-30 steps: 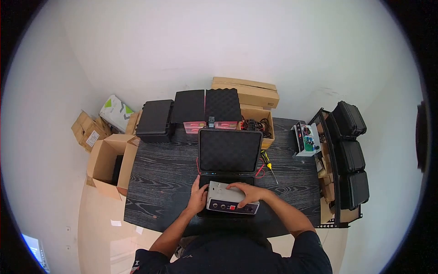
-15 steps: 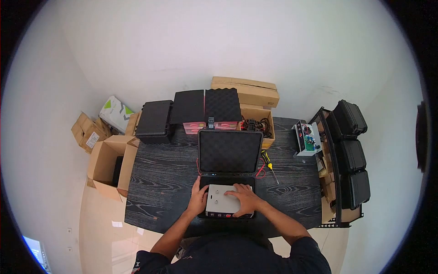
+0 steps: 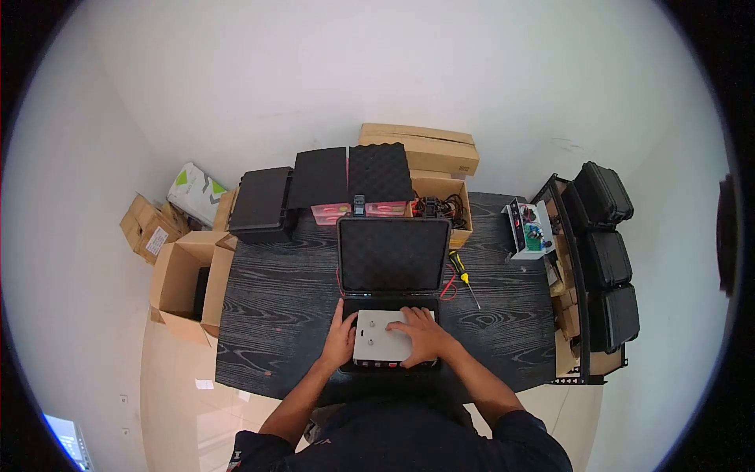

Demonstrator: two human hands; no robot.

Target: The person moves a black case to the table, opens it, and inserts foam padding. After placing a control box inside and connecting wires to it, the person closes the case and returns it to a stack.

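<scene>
An open black case (image 3: 393,256) with foam in its lid stands on the dark wood-grain table. In its base lies a light grey metal box (image 3: 379,338) with two small knobs or posts on top and connectors on its near side. My left hand (image 3: 340,338) rests at the left edge of the box, thumb and fingers apart. My right hand (image 3: 421,337) lies spread over the right part of the box, fingers on its top and thumb toward the near edge. The case base is partly hidden under the box and hands.
A yellow-black screwdriver (image 3: 464,275) and red wire lie right of the case. Behind are a cardboard box of cables (image 3: 464,193), foam sheets (image 3: 320,177) and a closed black case (image 3: 261,200). An opened electronics unit (image 3: 535,232) sits at the right, beside a shelf of black cases (image 3: 609,256).
The whole view has shifted slightly. The hands and the grey box keep nearly the same positions relative to the case.
</scene>
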